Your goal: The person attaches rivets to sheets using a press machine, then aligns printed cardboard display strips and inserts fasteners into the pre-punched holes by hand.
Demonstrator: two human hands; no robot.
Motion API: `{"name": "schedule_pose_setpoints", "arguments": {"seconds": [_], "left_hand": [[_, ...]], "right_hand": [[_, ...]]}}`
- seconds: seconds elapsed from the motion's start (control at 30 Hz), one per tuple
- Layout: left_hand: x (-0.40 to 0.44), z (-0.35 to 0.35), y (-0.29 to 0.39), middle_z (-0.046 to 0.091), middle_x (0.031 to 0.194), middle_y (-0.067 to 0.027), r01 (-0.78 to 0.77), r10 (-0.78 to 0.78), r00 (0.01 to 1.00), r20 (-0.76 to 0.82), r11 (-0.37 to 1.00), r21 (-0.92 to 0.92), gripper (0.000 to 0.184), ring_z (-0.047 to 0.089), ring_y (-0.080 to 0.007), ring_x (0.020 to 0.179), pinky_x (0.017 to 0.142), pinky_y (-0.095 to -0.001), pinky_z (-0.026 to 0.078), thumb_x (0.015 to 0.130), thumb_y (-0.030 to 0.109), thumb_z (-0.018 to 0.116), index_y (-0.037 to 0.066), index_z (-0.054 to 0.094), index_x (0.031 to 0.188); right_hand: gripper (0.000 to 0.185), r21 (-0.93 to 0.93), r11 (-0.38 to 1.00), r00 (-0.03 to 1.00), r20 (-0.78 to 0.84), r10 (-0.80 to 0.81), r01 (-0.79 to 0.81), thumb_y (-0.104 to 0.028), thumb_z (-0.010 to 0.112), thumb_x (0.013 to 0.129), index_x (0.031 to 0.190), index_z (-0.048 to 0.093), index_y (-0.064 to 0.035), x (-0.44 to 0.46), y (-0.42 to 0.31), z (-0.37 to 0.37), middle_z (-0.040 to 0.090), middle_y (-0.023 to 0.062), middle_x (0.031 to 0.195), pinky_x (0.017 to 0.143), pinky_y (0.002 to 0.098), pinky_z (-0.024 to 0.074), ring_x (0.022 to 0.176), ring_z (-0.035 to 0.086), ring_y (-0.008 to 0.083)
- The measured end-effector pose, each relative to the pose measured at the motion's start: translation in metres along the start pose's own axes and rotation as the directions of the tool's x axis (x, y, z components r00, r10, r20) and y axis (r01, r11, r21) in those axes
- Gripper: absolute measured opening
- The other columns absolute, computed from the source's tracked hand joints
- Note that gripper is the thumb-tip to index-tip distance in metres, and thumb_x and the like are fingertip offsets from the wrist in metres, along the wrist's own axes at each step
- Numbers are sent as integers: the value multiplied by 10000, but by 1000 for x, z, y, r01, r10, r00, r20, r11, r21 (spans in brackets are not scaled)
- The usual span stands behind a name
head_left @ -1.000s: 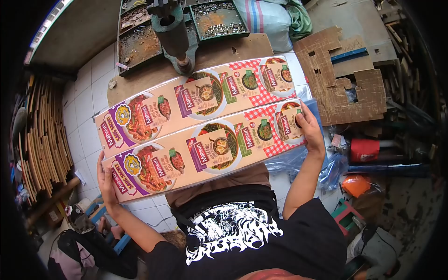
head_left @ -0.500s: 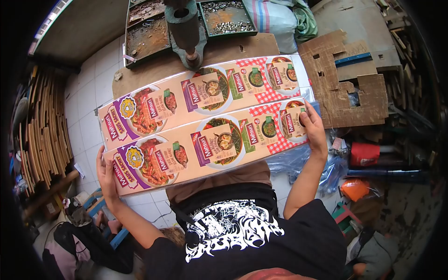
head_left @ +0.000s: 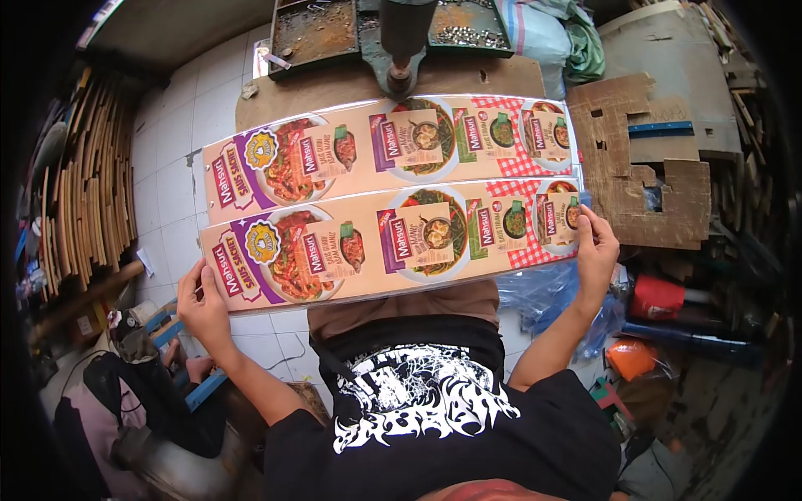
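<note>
Two long printed display panels with food pictures and "Mahsuri" lettering lie side by side before me. My left hand (head_left: 205,307) is closed on the left end of the near panel (head_left: 372,250), thumb close to its corner. At the other end, my right hand (head_left: 596,253) grips the right edge of that same panel, fingers bent over the corner. The far panel (head_left: 359,159) lies along the near one's back edge, and neither hand touches it. Behind it stands the dark metal column of a press-like machine (head_left: 407,42), its lower tip close to the panel's back edge.
A wooden board (head_left: 510,77) extends under the machine, with metal trays (head_left: 313,42) of small parts beside it. Cut brown board (head_left: 618,167) lies right, above clear plastic sheeting (head_left: 543,292). Stacked strips (head_left: 83,184) stand left. Another person's feet (head_left: 199,367) show lower left.
The view has shifted, and the panels appear farther right and less tilted. My right fingers have slid from the near panel's top face to its right edge. Both hands stay at its ends.
</note>
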State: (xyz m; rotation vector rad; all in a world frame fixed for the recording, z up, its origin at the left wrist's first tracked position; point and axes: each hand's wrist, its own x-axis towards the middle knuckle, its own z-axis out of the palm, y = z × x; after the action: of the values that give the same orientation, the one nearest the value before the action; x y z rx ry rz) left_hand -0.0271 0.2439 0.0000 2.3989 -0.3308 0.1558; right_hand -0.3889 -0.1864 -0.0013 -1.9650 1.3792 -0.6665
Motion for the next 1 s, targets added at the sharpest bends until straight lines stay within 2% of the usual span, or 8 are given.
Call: {"name": "schedule_pose_setpoints", "arguments": {"seconds": [0.07, 0.13, 0.23, 0.4, 0.47, 0.57, 0.73, 1.0], "left_hand": [[0, -1, 8, 691, 1017, -120, 62, -62, 998, 15, 998, 0, 219, 672, -198, 886, 792, -319, 539, 932, 102, 649, -19, 697, 1109], [-1, -1, 21, 672, 1091, -149, -54, 61, 998, -32, 980, 193, 248, 656, -267, 1006, 899, -369, 509, 908, 80, 660, -15, 674, 1137], [-14, 11, 66, 641, 1145, -180, -265, 286, 949, -135, 951, 159, 290, 617, -317, 1092, 963, -403, 470, 869, 54, 685, -8, 659, 1152], [-38, 55, 147, 585, 1270, -188, -402, 467, 866, 180, 863, -305, 397, 574, -352, 1162, 987, -434, 446, 751, 34, 769, 8, 656, 1131], [-44, 75, 161, 526, 1350, -204, -418, 488, 835, 253, 863, -284, 444, 495, -366, 1265, 1070, -483, 366, 791, 146, 765, 35, 632, 1200], [-50, 104, 163, 445, 1443, -198, -524, 476, 801, 364, 851, 41, 569, 348, -364, 1396, 1172, -547, 164, 888, 386, 664, 67, 543, 1344], [-51, 107, 164, 467, 1418, -200, -549, 487, 793, 365, 831, 84, 550, 370, -351, 1378, 1174, -547, 161, 895, 401, 644, 74, 559, 1328], [-49, 106, 164, 491, 1387, -175, -531, 469, 794, 386, 844, 68, 551, 385, -345, 1358, 1174, -540, 165, 887, 389, 655, 95, 554, 1341]], "right_hand": [[254, -5, 1000, 1000, -21, -18, 18, -143, 648, 942, 1125, 702, 25, 4, 1, 2, 692, 94, 1020, 800, 278, 509, 909, 646, 147], [261, 1, 1000, 1000, -30, 8, -8, -136, 655, 935, 1143, 694, 17, 7, -5, 5, 688, 94, 1046, 813, 287, 514, 918, 651, 154], [273, -4, 989, 987, -58, -150, 150, -102, 678, 908, 1164, 686, -8, 12, -40, 18, 693, 109, 1067, 811, 304, 530, 914, 668, 181], [247, 155, 934, 929, 137, -343, 322, -98, 694, 892, 1124, 703, -12, 34, -134, 53, 720, 110, 968, 751, 298, 535, 829, 681, 173], [229, 170, 903, 882, 202, -425, 396, -103, 705, 884, 1098, 715, -22, 54, -160, 66, 732, 111, 925, 705, 294, 534, 771, 681, 152], [201, 160, 860, 849, 152, -506, 484, -137, 694, 876, 1044, 740, -37, 107, -196, 88, 743, 105, 853, 681, 286, 534, 732, 693, 146], [217, -138, 901, 907, 160, -390, 412, -274, 690, 845, 993, 776, -140, 194, -202, 137, 749, 106, 911, 800, 369, 547, 839, 719, 244], [203, -438, 840, 937, 277, -212, 319, -261, 691, 821, 1001, 779, -226, 219, -195, 178, 744, 93, 1000, 881, 411, 543, 988, 701, 277]]}}
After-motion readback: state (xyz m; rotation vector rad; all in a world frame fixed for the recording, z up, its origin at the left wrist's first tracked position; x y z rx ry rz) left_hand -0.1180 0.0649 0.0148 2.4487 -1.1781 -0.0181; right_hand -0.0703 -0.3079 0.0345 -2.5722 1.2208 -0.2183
